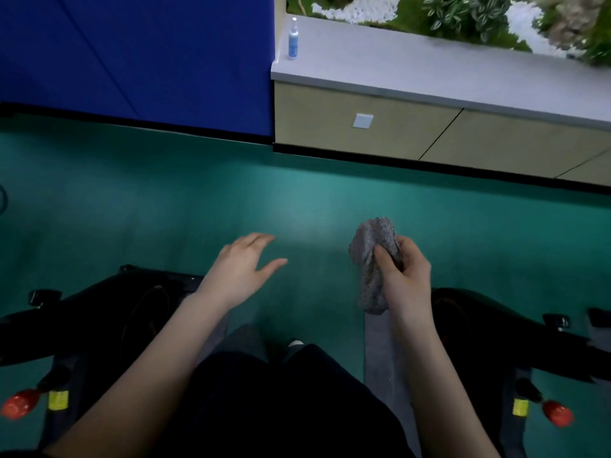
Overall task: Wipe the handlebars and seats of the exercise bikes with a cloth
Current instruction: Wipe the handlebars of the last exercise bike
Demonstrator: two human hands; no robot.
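Green gym floor (231, 200); bike (99, 312) left of the fingers. The right hand (406, 272) clenched a bunched grey cloth (373, 259) mid-wad, tail hanging below the fingers. Judged soft, light, limp. The left hand (238, 269) was released, empty.

A dark, near-black garment (271, 401) covers the front of the body; both forearms (158, 352) are bare; one pale shoe tip (295, 343) shows.
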